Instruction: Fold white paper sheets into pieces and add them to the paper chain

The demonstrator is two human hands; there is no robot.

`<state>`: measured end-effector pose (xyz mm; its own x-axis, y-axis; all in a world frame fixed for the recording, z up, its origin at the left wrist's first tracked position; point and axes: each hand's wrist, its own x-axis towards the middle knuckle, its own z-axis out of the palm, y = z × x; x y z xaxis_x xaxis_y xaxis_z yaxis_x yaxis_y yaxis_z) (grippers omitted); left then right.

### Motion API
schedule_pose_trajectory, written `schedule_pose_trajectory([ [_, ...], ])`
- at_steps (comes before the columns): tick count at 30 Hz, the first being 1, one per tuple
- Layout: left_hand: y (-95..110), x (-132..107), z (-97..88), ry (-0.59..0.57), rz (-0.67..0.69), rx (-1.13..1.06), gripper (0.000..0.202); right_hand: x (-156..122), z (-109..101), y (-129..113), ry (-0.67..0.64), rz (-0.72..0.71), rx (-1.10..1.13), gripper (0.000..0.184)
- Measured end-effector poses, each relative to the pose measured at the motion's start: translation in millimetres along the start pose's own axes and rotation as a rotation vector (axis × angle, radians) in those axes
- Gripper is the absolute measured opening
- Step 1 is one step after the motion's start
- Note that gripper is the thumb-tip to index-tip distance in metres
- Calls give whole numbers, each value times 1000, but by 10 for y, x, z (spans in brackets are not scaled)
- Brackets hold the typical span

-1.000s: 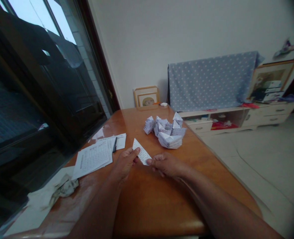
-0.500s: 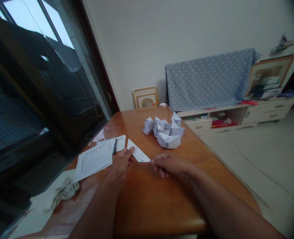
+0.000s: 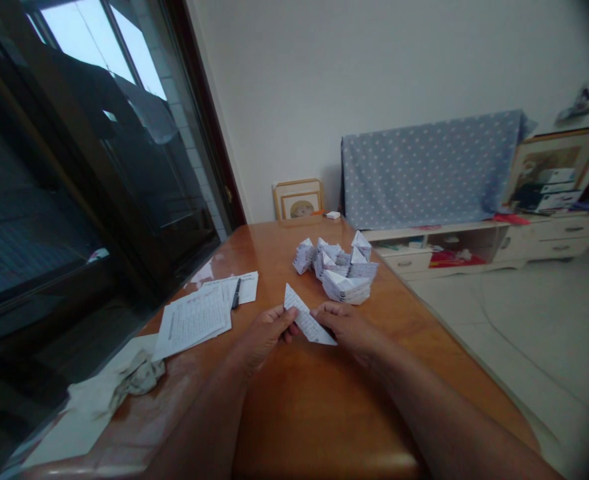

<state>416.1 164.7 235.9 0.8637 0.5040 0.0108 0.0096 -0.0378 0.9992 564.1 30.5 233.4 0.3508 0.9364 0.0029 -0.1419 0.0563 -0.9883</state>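
Note:
Between my hands is a folded sheet of paper [image 3: 308,324], white with printed or written lines, pointed at its upper left and lower right ends. My left hand [image 3: 273,329] pinches its left side, thumb on top. My right hand [image 3: 342,321] is closed on the upper right edge, its fingertips partly behind the paper. Just beyond stands a cluster of folded paper boats [image 3: 347,285], several of them, made from similar lined paper and set close together on the wooden table [image 3: 314,413].
Left of my hands lie loose written sheets [image 3: 192,323] with a black pen [image 3: 236,293] on them. A crumpled cloth [image 3: 142,375] is nearer the left edge. A small white box [image 3: 332,215] sits at the far end. Beyond the table is a low cabinet [image 3: 534,240].
My right hand has shifted from the paper's lower right corner to its upper edge. The paper has turned slightly, and the view has swung a little left.

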Motion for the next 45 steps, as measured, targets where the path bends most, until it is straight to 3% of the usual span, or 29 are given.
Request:
schedule_pose_trajectory([
  [5, -11, 5, 35, 4, 9, -79, 35, 39, 10, 65, 52, -111, -163, 23],
  [11, 11, -7, 59, 48, -13, -147, 39, 9, 24, 78, 285, -376, -660, 20],
  [17, 9, 4, 75, 59, -20, -112, 37, -73, 56, -11, 346, -377, -899, 20],
  [31, 17, 8, 170, 106, -54, -66, 40, -48, 73, 5, 322, -311, -1030, 24],
  [45, 25, -20, 172, 96, -93, -117, 34, -27, 60, 16, 337, -310, -971, 23],
])
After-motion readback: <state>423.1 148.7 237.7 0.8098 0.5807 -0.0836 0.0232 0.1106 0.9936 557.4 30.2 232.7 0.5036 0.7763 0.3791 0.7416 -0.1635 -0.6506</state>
